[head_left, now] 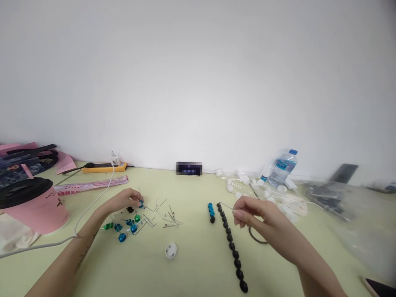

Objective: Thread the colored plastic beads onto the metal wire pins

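Note:
My left hand (132,199) is at the left pile, its fingertips closed on a blue round piece (141,203) with a thin metal stem. Around it lie other blue round pieces (122,237), green ones (137,218) and loose metal pins (170,215). My right hand (255,214) pinches a thin metal pin (227,206), whose far end points to the top of a long row of black round pieces (232,246). Just left of that row is a short row of blue pieces (210,208) with a dark one at its near end.
A white round cap (170,250) lies mid-table. At left are a pink cup (40,210), a white cable (93,205) and a yellow power strip (105,167). At right are a water bottle (282,168), clear plastic tubes with white caps (244,180), a plastic bag (365,231) and a phone (377,286).

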Motion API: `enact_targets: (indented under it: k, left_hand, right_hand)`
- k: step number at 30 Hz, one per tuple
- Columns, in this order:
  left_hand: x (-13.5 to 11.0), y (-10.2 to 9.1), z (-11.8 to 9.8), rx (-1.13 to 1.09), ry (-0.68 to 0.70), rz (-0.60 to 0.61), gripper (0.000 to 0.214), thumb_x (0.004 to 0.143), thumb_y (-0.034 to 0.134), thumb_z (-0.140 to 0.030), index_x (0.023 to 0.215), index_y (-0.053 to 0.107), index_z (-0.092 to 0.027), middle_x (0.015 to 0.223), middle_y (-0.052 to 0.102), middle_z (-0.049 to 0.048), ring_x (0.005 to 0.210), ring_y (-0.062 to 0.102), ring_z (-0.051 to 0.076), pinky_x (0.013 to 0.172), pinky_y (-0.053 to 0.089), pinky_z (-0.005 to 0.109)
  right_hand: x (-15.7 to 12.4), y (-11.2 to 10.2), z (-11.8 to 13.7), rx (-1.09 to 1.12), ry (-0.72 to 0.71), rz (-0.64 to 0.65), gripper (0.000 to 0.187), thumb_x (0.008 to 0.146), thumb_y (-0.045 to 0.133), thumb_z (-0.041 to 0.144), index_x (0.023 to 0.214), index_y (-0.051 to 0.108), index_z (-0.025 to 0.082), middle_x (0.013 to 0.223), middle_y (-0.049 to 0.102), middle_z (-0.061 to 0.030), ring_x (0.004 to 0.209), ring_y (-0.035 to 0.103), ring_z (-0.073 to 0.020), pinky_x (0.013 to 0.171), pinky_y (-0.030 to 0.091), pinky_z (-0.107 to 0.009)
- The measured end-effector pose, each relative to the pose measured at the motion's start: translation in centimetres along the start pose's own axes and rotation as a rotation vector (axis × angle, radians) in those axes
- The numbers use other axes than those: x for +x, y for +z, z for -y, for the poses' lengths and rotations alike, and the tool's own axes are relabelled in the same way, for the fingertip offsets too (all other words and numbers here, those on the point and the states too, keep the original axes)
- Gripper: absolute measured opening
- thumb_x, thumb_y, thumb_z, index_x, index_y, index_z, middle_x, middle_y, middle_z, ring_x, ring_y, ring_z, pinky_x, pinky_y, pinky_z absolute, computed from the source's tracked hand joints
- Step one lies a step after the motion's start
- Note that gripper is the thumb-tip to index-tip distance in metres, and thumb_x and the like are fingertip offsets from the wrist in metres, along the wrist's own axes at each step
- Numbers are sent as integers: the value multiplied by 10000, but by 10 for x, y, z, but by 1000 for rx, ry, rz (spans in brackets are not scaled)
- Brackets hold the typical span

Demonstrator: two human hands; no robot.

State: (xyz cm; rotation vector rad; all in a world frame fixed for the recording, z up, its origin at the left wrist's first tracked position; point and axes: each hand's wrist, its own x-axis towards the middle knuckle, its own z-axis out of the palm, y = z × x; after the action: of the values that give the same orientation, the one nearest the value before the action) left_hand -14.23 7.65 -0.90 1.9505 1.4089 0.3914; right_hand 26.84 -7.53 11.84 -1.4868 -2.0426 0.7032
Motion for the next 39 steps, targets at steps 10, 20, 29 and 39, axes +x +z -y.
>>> enact_targets:
  k: [10, 20, 29, 39]
  left_hand:
    - [-27, -23, -49, -700, 150, -265, 325, 670, 727, -370, 940, 680, -194, 948, 681, 78, 913, 611, 221, 826, 505, 312]
    - [-48, 50, -135, -1067, 299, 97, 130, 771, 660, -239, 809, 566, -158, 1000, 631, 88, 731, 626, 150, 626, 495, 232]
    - [-44, 82, -141, -1156, 138, 175, 268, 753, 681, -329, 945, 665, -144, 844, 660, 80, 550, 494, 66, 528, 392, 185]
    - [-51, 87, -153, -1069, 131, 164, 291, 697, 730, -257, 958, 688, -135, 787, 663, 74, 625, 541, 109, 601, 431, 217]
  right_hand:
    - [11, 19, 1, 146, -17, 13, 268, 917, 427, 367, 737, 553, 213, 703, 635, 17, 662, 575, -131, 586, 397, -240]
    - [23, 66, 7, 167, -141, -42, 234, 888, 490, 282, 687, 567, 191, 807, 588, -4, 663, 538, -110, 583, 392, -215]
    - [23, 89, 4, 464, -37, 48, 253, 893, 468, 347, 719, 569, 194, 542, 562, 36, 455, 485, -96, 471, 381, -199]
    - [24, 99, 6, 423, -68, -72, 246, 908, 449, 369, 779, 567, 196, 611, 614, 21, 505, 536, -102, 523, 387, -212]
